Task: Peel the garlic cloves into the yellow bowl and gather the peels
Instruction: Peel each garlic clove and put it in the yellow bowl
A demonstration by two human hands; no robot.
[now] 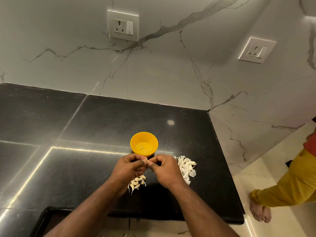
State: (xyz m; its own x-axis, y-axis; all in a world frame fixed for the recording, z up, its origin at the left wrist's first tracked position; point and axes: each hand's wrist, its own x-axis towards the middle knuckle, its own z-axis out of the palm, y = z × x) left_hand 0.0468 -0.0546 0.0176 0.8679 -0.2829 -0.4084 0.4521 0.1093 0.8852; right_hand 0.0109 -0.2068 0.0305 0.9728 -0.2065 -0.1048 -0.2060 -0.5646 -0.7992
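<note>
Between the curled left hand (130, 165) and right hand (163, 168), both pinch one garlic clove (146, 160), just before the yellow bowl (144, 143).

Both hands (147, 165) pinching 1 garlic clove (146, 159) beside yellow bowl (135, 142)

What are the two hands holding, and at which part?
One garlic clove, pinched between the fingertips of the left hand and the right hand, one at each end.
</note>
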